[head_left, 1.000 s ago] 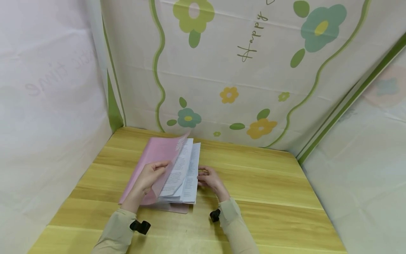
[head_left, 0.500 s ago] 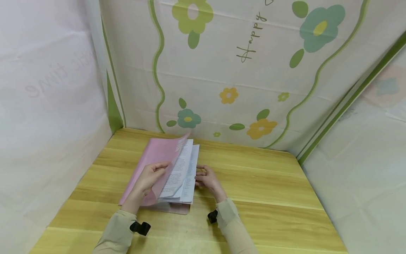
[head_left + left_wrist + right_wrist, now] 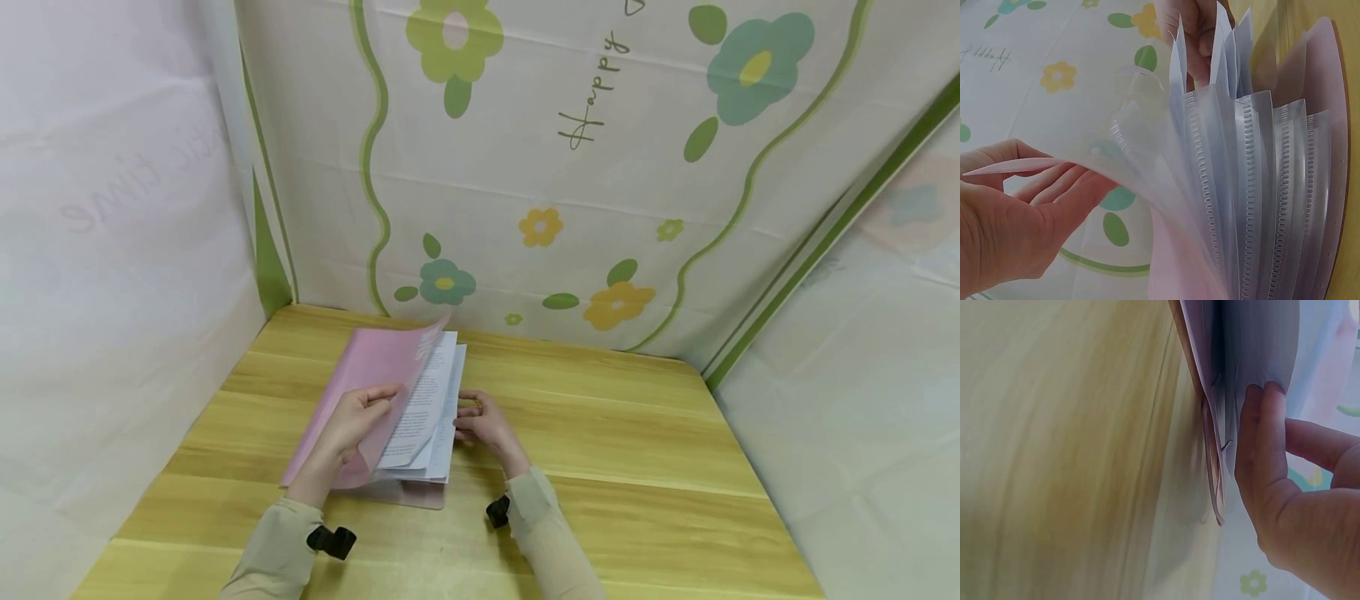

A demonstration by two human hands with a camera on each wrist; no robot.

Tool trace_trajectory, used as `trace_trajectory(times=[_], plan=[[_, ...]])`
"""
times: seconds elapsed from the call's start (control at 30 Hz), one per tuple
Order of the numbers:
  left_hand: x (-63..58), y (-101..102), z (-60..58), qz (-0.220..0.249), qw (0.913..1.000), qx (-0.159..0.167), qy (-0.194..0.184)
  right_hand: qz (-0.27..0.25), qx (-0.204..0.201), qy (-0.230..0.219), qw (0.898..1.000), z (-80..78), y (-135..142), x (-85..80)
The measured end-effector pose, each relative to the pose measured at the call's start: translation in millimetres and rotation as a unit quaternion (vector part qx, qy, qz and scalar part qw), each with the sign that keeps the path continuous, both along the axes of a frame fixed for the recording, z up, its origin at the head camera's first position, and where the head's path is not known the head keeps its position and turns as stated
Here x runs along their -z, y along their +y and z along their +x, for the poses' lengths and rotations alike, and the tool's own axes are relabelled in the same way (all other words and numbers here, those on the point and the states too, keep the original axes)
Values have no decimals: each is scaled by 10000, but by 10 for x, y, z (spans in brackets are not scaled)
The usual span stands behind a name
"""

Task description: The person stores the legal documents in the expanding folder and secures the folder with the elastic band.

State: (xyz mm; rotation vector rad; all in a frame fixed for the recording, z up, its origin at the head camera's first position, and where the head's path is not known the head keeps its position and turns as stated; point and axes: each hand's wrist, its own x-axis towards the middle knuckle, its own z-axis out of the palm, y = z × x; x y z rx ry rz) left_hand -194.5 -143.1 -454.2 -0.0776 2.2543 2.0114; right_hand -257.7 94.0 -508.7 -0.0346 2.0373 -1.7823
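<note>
A pink folder (image 3: 378,354) lies on the wooden table with its front cover lifted at a slant. My left hand (image 3: 352,425) pinches that cover's free edge between thumb and fingers. Beneath it, clear plastic sleeves (image 3: 1260,200) with punched strips fan out in the left wrist view. Printed white papers (image 3: 420,417) stick out past the sleeves on the right. At their right edge my right hand (image 3: 486,425) holds the sheets, fingers behind and thumb on the other side (image 3: 1313,440). The pink back cover (image 3: 1325,75) lies under everything.
The wooden table (image 3: 637,467) extends to the right and front of the folder. A flower-printed fabric wall (image 3: 495,167) stands behind it, with pale fabric walls at both sides. Black wrist cameras (image 3: 332,542) are strapped at both cuffs.
My right hand has moved slightly left, and the papers' right edge has shifted left with it, further in over the folder. The left hand and the lifted cover have stayed nearly still.
</note>
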Motion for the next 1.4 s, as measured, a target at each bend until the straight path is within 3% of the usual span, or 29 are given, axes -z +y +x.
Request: trace_trajectory(times=[0.57, 1.4], plan=[[-7, 5, -17, -235, 9997, 15, 59, 22, 8, -26, 10000, -23, -81, 54], [10, 18, -2, -122, 9999, 39, 34, -176, 205, -76, 9996, -53, -187, 97]])
